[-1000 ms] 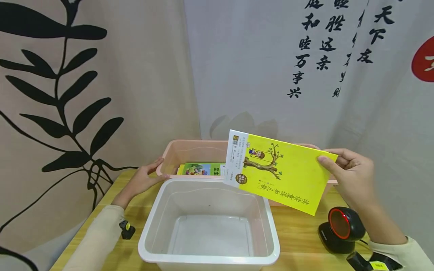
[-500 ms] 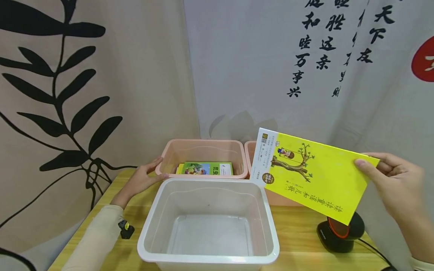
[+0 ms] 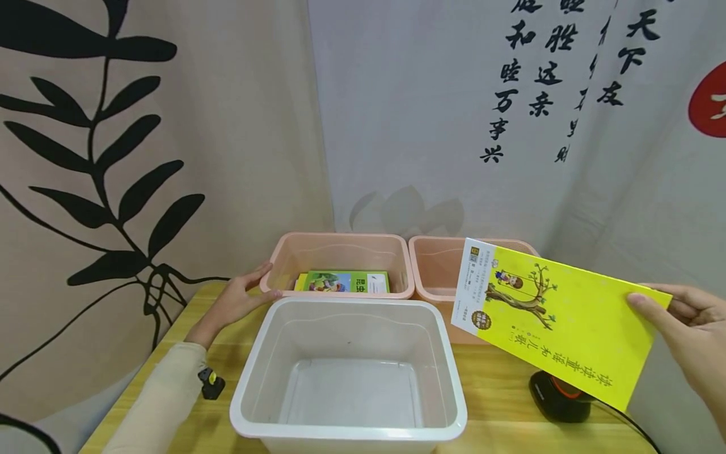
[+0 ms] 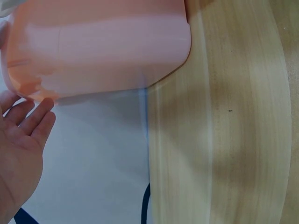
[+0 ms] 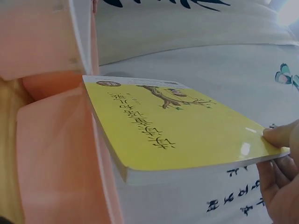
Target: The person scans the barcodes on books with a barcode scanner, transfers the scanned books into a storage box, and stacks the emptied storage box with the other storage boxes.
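Observation:
My right hand (image 3: 694,321) pinches the right end of a yellow book (image 3: 573,318), thumb on the cover and fingers behind. The book has a tree-and-swing picture and a white strip at its left end. It is tilted, in front of the right pink bin (image 3: 437,293). My left hand (image 3: 238,304) rests against the left pink bin (image 3: 340,243) at its left end. In the left wrist view its fingers (image 4: 39,119) lie fairly straight against the bin's side. Inside that bin lies a green picture book (image 3: 348,282), with a yellow edge showing beside it.
A large white bin (image 3: 348,434) with nothing in it stands in front of the pink bins on the wooden table (image 3: 493,403). A black round device (image 3: 558,403) with a cable sits at the right, partly behind the book. Printed curtains (image 3: 408,126) hang behind.
My right hand has carried the yellow book rightward and lately a little down. The right pink bin and the green book's right end are now uncovered. My left hand stays in place.

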The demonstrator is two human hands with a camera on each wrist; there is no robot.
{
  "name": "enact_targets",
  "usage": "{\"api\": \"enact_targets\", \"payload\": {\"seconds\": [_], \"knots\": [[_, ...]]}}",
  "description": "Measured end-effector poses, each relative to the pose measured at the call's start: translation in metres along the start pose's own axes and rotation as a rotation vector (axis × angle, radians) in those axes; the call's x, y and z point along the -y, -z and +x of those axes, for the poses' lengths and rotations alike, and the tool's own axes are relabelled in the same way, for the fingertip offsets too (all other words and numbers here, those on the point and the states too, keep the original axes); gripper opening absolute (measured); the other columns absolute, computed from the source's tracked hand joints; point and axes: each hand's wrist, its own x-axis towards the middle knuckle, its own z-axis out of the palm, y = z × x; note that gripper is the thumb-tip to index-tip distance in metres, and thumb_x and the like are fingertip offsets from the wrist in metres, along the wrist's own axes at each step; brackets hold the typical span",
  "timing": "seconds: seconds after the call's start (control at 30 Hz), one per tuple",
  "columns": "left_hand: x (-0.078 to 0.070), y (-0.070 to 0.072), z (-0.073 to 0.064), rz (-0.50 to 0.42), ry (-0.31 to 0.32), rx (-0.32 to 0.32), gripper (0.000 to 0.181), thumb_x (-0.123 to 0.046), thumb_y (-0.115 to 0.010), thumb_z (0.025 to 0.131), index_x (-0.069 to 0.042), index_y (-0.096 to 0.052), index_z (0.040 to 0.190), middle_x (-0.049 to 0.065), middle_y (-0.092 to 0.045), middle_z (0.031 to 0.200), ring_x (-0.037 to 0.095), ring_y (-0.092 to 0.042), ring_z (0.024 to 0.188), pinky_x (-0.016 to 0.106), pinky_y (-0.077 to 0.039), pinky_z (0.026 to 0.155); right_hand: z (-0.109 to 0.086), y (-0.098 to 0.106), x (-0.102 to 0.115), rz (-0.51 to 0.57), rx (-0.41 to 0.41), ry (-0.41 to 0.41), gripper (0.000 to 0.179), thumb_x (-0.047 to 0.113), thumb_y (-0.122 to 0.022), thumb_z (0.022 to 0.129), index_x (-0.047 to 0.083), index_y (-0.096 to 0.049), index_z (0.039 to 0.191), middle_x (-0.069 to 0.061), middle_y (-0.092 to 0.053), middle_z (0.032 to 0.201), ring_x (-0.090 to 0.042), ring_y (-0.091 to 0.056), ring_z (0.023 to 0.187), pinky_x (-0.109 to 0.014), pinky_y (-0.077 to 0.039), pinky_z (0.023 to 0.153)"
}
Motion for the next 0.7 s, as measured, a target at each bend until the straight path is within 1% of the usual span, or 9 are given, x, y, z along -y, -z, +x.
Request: {"api": "enact_targets", "payload": {"seconds": [0.13, 0.23, 0.3, 0.33, 0.37, 0.4, 0.47, 0.57, 0.7], "knots": [[0.0, 0.001, 0.0, -0.002, -0.002, 0.001, 0.091, -0.05, -0.071, 0.094, -0.007, -0.028, 0.161, 0.013, -0.022, 0.168, 0.047, -0.034, 0.147, 0.066, -0.037, 0.111, -0.008, 0.004, -0.012, -0.005, 0.026, -0.028, 0.046, -0.006, -0.065, 0.095, 0.04, -0.071, 0.097, 0.03, -0.069, 0.074, -0.014, -0.028, 0.041, -0.04, -0.007, 0.039], [0.0, 0.001, 0.0, -0.004, -0.003, 0.0, 0.091, -0.05, -0.071, 0.094, -0.006, -0.028, 0.161, 0.012, -0.022, 0.168, 0.047, -0.035, 0.147, 0.066, -0.037, 0.111, -0.012, 0.006, -0.02, -0.006, 0.04, -0.049, 0.046, -0.007, -0.065, 0.095, 0.039, -0.071, 0.097, 0.029, -0.07, 0.076, -0.002, -0.046, 0.044, -0.037, -0.013, 0.038], [0.0, 0.0, 0.0, -0.004, -0.003, -0.001, 0.091, -0.05, -0.071, 0.094, -0.006, -0.028, 0.161, 0.013, -0.022, 0.168, 0.047, -0.035, 0.147, 0.066, -0.038, 0.111, -0.015, 0.007, -0.024, -0.008, 0.054, -0.063, 0.046, -0.007, -0.065, 0.095, 0.038, -0.071, 0.097, 0.028, -0.071, 0.077, 0.003, -0.055, 0.048, -0.023, -0.024, 0.035], [0.0, 0.0, -0.001, -0.004, -0.004, -0.001, 0.091, -0.05, -0.072, 0.094, -0.006, -0.029, 0.161, 0.013, -0.022, 0.168, 0.047, -0.035, 0.147, 0.066, -0.038, 0.111, -0.017, 0.007, -0.026, -0.012, 0.059, -0.069, 0.046, -0.007, -0.065, 0.095, 0.038, -0.071, 0.097, 0.027, -0.071, 0.078, 0.003, -0.061, 0.053, -0.017, -0.03, 0.038], [0.0, 0.0, -0.001, -0.004, -0.004, -0.001, 0.091, -0.05, -0.071, 0.094, -0.006, -0.028, 0.161, 0.013, -0.022, 0.168, 0.047, -0.035, 0.147, 0.066, -0.038, 0.111, -0.019, 0.008, -0.028, -0.015, 0.066, -0.084, 0.045, -0.007, -0.065, 0.095, 0.037, -0.071, 0.097, 0.026, -0.072, 0.078, 0.003, -0.063, 0.055, -0.013, -0.037, 0.042], [0.0, 0.0, -0.001, -0.003, -0.005, -0.002, 0.091, -0.05, -0.071, 0.094, -0.006, -0.029, 0.161, 0.013, -0.022, 0.168, 0.047, -0.035, 0.147, 0.065, -0.038, 0.111, -0.021, 0.009, -0.03, -0.018, 0.073, -0.1, 0.044, -0.007, -0.066, 0.095, 0.037, -0.072, 0.096, 0.026, -0.072, 0.078, 0.002, -0.065, 0.056, -0.01, -0.042, 0.046], [0.0, 0.0, -0.001, -0.001, -0.004, -0.004, 0.09, -0.05, -0.071, 0.094, -0.007, -0.028, 0.161, 0.013, -0.022, 0.168, 0.047, -0.035, 0.147, 0.066, -0.038, 0.11, -0.025, 0.01, -0.034, -0.033, 0.089, -0.137, 0.04, -0.004, -0.067, 0.096, 0.036, -0.072, 0.097, 0.024, -0.072, 0.078, 0.0, -0.067, 0.058, -0.007, -0.05, 0.058], [0.0, 0.0, -0.002, 0.004, -0.003, -0.007, 0.09, -0.051, -0.07, 0.094, -0.009, -0.028, 0.161, 0.011, -0.022, 0.169, 0.047, -0.035, 0.147, 0.066, -0.038, 0.11, -0.032, 0.01, -0.042, -0.054, 0.097, -0.191, 0.035, 0.001, -0.069, 0.096, 0.036, -0.072, 0.096, 0.025, -0.072, 0.076, -0.001, -0.068, 0.058, -0.006, -0.05, 0.06], [-0.001, -0.001, -0.003, 0.009, 0.001, -0.01, 0.091, -0.053, -0.07, 0.093, -0.011, -0.027, 0.162, 0.009, -0.021, 0.169, 0.047, -0.034, 0.148, 0.066, -0.038, 0.11, -0.044, 0.009, -0.055, -0.075, 0.106, -0.24, 0.032, 0.006, -0.069, 0.097, 0.038, -0.07, 0.095, 0.025, -0.071, 0.076, -0.003, -0.068, 0.059, -0.006, -0.051, 0.062]]}}
